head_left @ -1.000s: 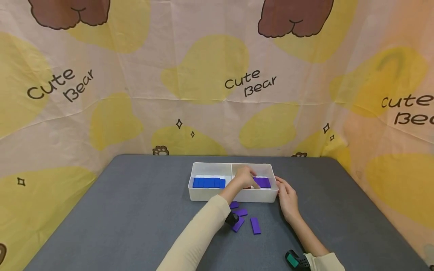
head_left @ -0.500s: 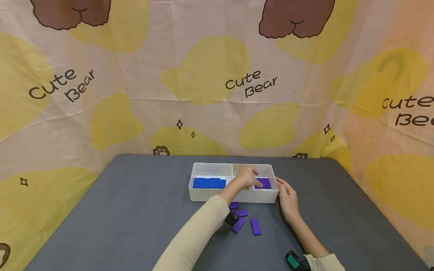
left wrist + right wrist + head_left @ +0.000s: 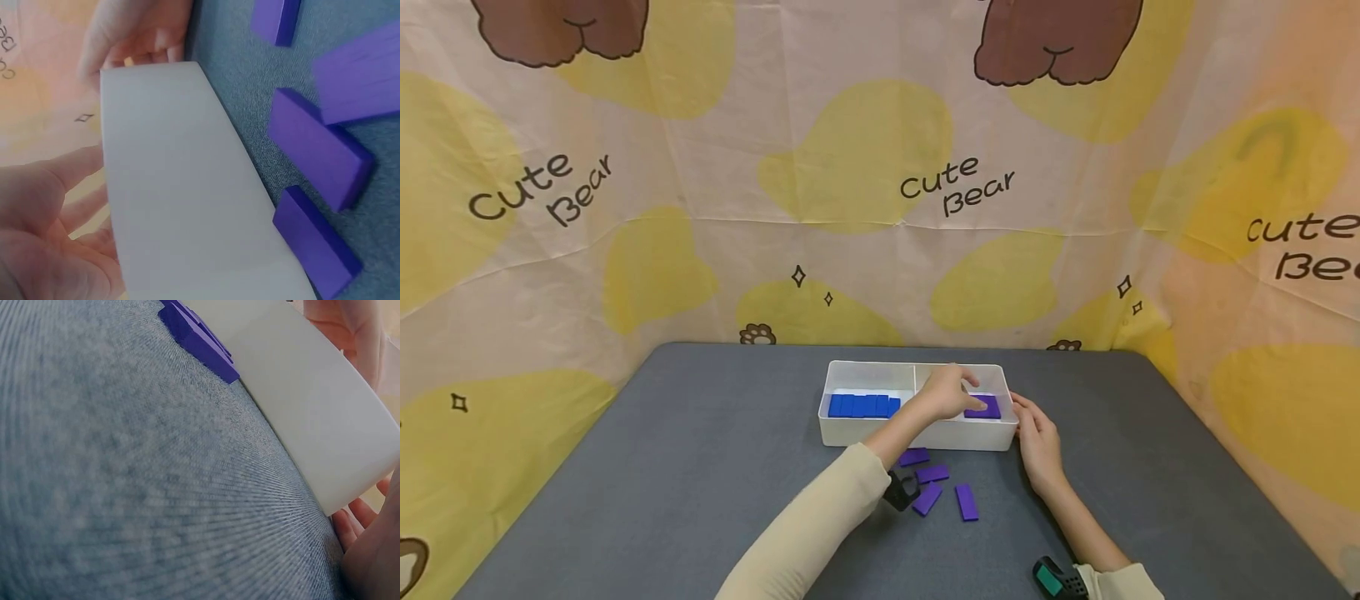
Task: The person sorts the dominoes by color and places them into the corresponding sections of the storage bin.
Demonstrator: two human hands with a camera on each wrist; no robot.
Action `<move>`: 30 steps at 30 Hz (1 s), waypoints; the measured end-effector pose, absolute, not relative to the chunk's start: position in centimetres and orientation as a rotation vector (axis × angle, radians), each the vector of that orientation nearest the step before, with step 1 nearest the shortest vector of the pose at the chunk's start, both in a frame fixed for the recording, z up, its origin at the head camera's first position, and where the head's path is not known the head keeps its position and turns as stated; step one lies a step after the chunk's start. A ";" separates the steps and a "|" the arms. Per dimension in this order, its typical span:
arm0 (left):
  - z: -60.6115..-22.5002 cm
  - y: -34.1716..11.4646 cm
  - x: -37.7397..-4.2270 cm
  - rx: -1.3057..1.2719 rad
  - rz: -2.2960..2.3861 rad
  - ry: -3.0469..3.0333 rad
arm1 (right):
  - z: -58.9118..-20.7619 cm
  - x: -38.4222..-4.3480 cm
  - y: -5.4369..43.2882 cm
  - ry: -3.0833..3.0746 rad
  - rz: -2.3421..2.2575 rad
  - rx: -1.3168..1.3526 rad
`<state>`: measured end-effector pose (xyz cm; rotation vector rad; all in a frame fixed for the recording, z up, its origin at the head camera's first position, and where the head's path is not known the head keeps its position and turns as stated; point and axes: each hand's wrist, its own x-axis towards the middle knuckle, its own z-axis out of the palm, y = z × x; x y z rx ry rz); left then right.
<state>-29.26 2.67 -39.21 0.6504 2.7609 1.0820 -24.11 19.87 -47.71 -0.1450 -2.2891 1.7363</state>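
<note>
A white two-compartment box [image 3: 865, 432] stands on the grey table. My left hand [image 3: 943, 393] reaches into its right compartment, thumb by flat purple blocks [image 3: 983, 407] lying there. The left wrist view shows its fingers [image 3: 81, 169] loosely bent behind the box wall, with nothing visible in them. My right hand [image 3: 1037, 446] rests against the box's right end; its fingers [image 3: 357, 519] touch that end wall. Several blue blocks [image 3: 859, 406] lie in a row in the left compartment. Part of the right compartment is hidden behind my left hand.
Several loose purple blocks lie on the table in front of the box, one of them a purple block [image 3: 967, 502] nearer me. Others sit by the front wall, such as a purple block [image 3: 315, 247]. A patterned cloth [image 3: 850, 167] hangs behind the table [image 3: 700, 467].
My left hand has risen slightly from the purple blocks in the right compartment, and its forearm has shifted left, uncovering more of the loose blocks. The right hand holds its place at the box end.
</note>
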 end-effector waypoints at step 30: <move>-39.8 -2.9 -24.4 0.927 1.565 2.746 | -47.7 -24.2 19.7 -2.295 1.742 -0.150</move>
